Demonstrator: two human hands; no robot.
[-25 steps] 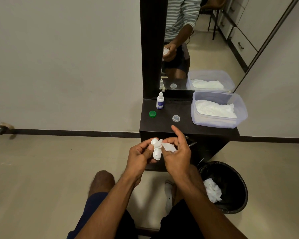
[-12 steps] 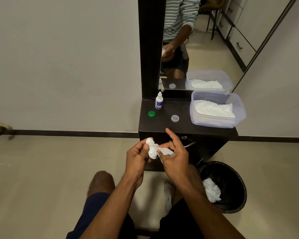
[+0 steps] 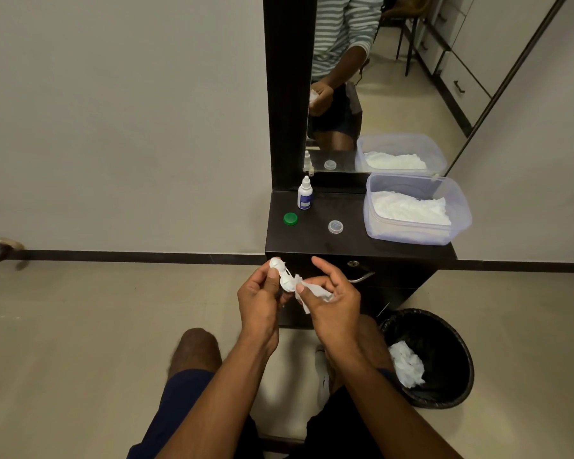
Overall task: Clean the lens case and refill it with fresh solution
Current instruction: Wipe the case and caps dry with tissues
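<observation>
Counter, dark, set below a mirror: carries the loose items. Bin, black, on the floor beside the counter's front right corner; crumpled white tissue inside.

Tub, clear plastic, at the counter's right edge; white tissues within.

Left hand: held in front of the counter's front edge, grip curled round the lens case, thumb laid on it. Case is white, both wells uncapped, tilted up to the left, clear of the counter.

Right hand: grip pinches a tissue against the case's lower well, forefinger raised free.

Solution bottle, white with blue label, upright at the counter's rear edge, left of centre. Green cap near the left edge; clear cap toward the middle, both well apart from the hands.

Step in hand, as judged: wiping out the wells. Best done by twisting a tissue corner into each well while the left hand steadies the case, then dropping the tissue in the bin. Nothing blocks the reach to the bottle or caps; refilling not yet begun.
</observation>
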